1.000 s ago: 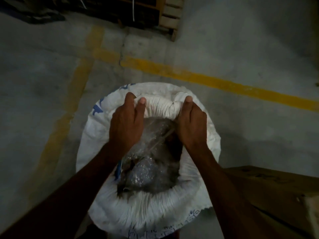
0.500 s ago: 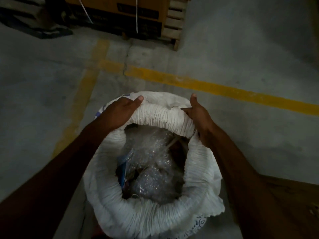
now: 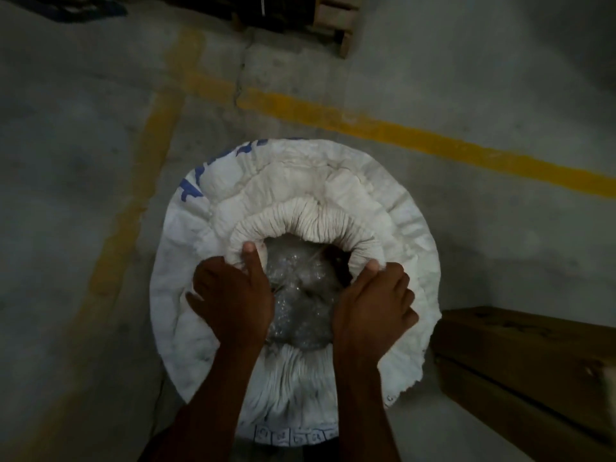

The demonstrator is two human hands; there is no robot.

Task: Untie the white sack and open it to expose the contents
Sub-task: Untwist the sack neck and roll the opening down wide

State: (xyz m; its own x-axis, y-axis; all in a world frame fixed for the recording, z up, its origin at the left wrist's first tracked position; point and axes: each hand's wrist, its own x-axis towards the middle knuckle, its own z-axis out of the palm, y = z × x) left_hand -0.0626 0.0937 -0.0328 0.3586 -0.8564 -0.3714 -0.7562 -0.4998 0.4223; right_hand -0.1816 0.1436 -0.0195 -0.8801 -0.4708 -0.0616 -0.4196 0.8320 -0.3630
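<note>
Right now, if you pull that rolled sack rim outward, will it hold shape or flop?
Probably floppy: the rolled rim is bunched into soft pleats where the left hand and right hand grip it. It would likely stay folded down, since several layers already lie stacked.

The white sack (image 3: pixel 393 208) looks like matt woven plastic cloth, crumpled, its rolled rim finely pleated, with blue print. Inside, clear plastic wrap (image 3: pixel 300 295) shines glossy and wrinkled. The floor (image 3: pixel 83 161) is rough, dull concrete with worn yellow paint lines (image 3: pixel 416 135). A brown box (image 3: pixel 533 361) appears to be matt cardboard.
</note>
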